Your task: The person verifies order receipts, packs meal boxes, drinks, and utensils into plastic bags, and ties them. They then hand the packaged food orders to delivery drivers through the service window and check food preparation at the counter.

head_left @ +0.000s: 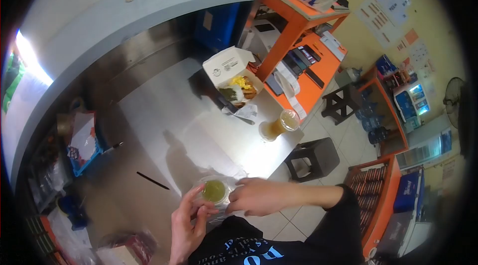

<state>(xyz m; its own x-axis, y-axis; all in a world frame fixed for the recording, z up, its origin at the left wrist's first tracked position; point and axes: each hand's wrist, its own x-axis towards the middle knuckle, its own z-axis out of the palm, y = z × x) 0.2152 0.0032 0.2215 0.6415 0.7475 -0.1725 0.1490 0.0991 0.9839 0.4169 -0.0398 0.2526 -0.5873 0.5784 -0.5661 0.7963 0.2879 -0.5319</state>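
Observation:
Near the front edge of the counter, my left hand (190, 213) has its fingers and thumb around the side of a clear plastic cup (215, 192) with green contents. My right hand (255, 197) is on the cup's other side, its fingers bent down on a thin clear plastic bag (217, 216) that surrounds the cup. The fingertips of the right hand are partly hidden. Farther along the counter stands a lidded cup of brownish drink (279, 126). Beyond it, an open takeaway box (240, 86) holds rice, yellow shreds and brown fried food.
A black straw (153, 180) lies on the metal counter (144, 115), left of my hands. A blue tray (84, 150) and a pen (113, 147) are farther left. An orange shelf (303, 86) with phones and receipt paper adjoins the counter; dark stools (316, 158) stand at right.

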